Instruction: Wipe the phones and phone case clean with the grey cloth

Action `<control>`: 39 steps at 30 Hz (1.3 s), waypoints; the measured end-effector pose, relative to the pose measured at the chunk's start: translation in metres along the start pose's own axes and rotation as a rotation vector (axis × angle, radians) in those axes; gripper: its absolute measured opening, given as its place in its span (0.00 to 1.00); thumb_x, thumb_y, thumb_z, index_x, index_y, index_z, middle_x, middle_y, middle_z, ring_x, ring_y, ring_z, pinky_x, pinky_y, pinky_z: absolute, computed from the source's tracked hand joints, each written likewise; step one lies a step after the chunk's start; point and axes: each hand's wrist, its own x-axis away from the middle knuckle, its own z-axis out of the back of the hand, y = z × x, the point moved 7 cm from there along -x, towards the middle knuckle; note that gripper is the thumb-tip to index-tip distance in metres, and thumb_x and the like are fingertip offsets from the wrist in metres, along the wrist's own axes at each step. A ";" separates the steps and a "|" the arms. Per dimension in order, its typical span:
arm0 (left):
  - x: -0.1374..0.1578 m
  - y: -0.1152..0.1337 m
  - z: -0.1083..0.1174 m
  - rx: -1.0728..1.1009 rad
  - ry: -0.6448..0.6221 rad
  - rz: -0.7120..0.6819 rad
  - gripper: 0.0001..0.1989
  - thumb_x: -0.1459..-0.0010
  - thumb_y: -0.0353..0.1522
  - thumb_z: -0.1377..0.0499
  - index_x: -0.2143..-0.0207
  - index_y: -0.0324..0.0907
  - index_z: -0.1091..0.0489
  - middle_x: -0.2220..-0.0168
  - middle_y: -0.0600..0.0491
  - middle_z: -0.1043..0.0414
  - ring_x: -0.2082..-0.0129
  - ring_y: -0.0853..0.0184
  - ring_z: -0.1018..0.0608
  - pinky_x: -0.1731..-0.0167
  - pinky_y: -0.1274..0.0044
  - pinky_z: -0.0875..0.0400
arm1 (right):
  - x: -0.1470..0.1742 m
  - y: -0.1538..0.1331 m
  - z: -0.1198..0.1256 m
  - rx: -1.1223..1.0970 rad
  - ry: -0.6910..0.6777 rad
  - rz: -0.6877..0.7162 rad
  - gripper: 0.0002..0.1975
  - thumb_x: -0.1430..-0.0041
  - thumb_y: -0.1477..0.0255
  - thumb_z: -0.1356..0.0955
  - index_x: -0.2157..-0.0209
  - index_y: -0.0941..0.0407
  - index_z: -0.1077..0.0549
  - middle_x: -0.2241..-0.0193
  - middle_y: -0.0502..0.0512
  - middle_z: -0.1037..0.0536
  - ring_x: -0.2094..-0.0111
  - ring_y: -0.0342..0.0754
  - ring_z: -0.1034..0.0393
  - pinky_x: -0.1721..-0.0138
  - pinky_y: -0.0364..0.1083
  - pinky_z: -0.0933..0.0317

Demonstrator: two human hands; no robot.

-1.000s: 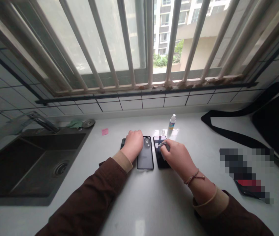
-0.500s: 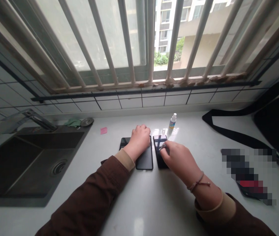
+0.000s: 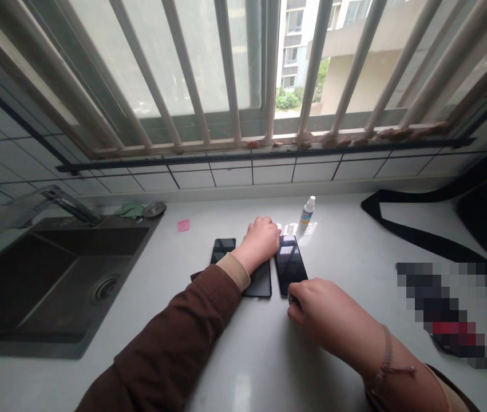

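A dark, glossy phone (image 3: 290, 266) lies face up on the white counter. At its top left corner is my left hand (image 3: 262, 243), fingers curled downward and their tips mostly hidden. The same hand and its wrist cover much of a black, phone-shaped slab (image 3: 260, 281) to the left. Another black phone (image 3: 224, 246) lies farther left, partly behind the cuff. My right hand (image 3: 318, 309) is closed at the phone's lower edge, gripping a small greyish thing (image 3: 291, 298) that is mostly hidden. Behind the phone stands a small white spray bottle (image 3: 307, 211).
A dark sink (image 3: 67, 286) with a faucet (image 3: 74, 206) is at left. A green cloth (image 3: 129, 211) lies by its rim, and a pink note (image 3: 183, 225) on the counter (image 3: 243, 355). At right are a black strap (image 3: 415, 232) and a pixelated item (image 3: 444, 309).
My right hand has moved down the phone from its upper part to its lower edge. My left hand has shifted right, from the middle slab to the phone's top corner. The view has shifted slightly.
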 end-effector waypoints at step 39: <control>0.063 0.063 -0.018 1.988 -0.524 -0.027 0.26 0.38 0.43 0.30 0.44 0.40 0.30 0.43 0.32 0.23 0.44 0.48 0.19 0.43 0.57 0.28 | 0.012 -0.007 0.003 0.056 -0.104 0.016 0.09 0.41 0.76 0.33 0.67 0.57 0.18 0.69 0.63 0.15 0.68 0.58 0.19 0.72 0.49 0.43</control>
